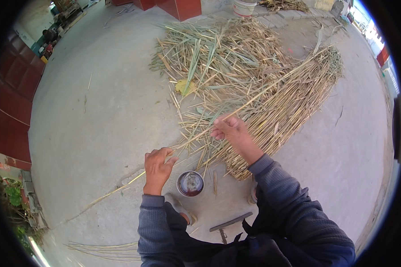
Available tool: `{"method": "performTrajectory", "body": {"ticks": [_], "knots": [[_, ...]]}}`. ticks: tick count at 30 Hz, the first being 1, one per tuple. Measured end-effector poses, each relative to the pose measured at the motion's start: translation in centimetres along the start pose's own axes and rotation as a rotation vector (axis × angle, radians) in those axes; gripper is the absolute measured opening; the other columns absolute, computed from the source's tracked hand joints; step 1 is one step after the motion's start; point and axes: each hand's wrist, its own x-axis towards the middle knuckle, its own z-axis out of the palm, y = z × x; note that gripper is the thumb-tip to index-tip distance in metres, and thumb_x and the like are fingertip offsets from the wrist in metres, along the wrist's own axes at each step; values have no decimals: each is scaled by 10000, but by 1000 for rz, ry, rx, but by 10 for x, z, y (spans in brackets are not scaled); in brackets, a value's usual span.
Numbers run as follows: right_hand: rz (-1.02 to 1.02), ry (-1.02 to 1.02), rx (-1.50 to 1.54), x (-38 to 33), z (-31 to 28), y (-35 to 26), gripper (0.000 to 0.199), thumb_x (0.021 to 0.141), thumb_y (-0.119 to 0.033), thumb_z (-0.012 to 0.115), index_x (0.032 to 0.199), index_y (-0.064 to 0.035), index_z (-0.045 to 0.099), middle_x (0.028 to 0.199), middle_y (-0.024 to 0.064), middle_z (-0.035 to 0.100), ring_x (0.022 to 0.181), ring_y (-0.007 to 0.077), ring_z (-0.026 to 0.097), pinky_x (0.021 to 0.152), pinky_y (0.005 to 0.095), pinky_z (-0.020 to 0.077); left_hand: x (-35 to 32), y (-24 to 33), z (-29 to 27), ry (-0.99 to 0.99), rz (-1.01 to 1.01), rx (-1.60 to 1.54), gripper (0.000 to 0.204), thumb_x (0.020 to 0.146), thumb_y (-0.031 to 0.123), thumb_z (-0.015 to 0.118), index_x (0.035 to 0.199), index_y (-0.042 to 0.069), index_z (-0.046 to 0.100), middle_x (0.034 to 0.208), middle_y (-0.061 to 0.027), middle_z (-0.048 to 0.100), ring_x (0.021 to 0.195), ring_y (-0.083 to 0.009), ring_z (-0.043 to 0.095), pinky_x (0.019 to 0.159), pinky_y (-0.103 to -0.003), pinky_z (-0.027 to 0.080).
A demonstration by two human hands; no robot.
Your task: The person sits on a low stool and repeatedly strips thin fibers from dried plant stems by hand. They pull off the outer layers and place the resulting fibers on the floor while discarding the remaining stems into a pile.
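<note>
A long dry reed stalk (254, 95) runs slantwise from the lower left of the concrete floor up toward the big heap of dry stalks (249, 75). My left hand (157, 168) is closed around the stalk low down. My right hand (231, 130) pinches the same stalk farther up, just over the near edge of a neat bundle of trimmed stalks (280, 115). Both sleeves are dark blue.
A small round tin with dark liquid (190, 183) stands between my feet, with a short stick beside it. A dark tool (229, 222) lies near my knees. A few stripped stalks (107, 250) lie lower left. Red tiled wall (13, 89) at left, white bucket (244, 7) far back.
</note>
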Motion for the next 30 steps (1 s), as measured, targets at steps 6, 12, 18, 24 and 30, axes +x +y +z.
{"method": "performTrajectory", "body": {"ticks": [6,12,18,24,30], "knots": [[44,-174,-54,-15,30,14,232,997,-227,674,1081,-12,652,919,84,715,806,166,726,682,258,570,12,44,28,49,-110,-371,153,836,133,780,948,41,731,868,-100,734,796,-234,678,752,-349,503],[-32,-142,-94,-10,24,8,204,1005,-199,661,1082,-11,647,902,69,706,803,158,725,684,252,574,8,39,30,99,-87,-358,126,842,131,767,920,39,733,840,-98,724,771,-246,665,749,-358,502],[-63,-183,-113,-14,30,16,183,990,-171,674,1092,-27,624,876,56,699,766,143,723,617,257,563,4,41,40,134,-151,-434,135,847,112,796,957,49,749,860,-67,732,771,-172,641,720,-303,511],[110,-145,-16,-12,24,10,195,997,-182,663,1074,-4,639,876,80,705,766,167,729,628,273,582,4,41,36,180,-31,-298,133,830,115,800,941,59,751,867,-72,737,788,-197,645,761,-326,497],[137,-36,-9,-4,5,-4,217,991,-199,678,1060,6,654,871,102,718,734,175,724,623,268,577,0,32,32,94,-230,-430,110,856,127,777,919,46,737,893,-65,748,794,-194,672,789,-327,504]]}}
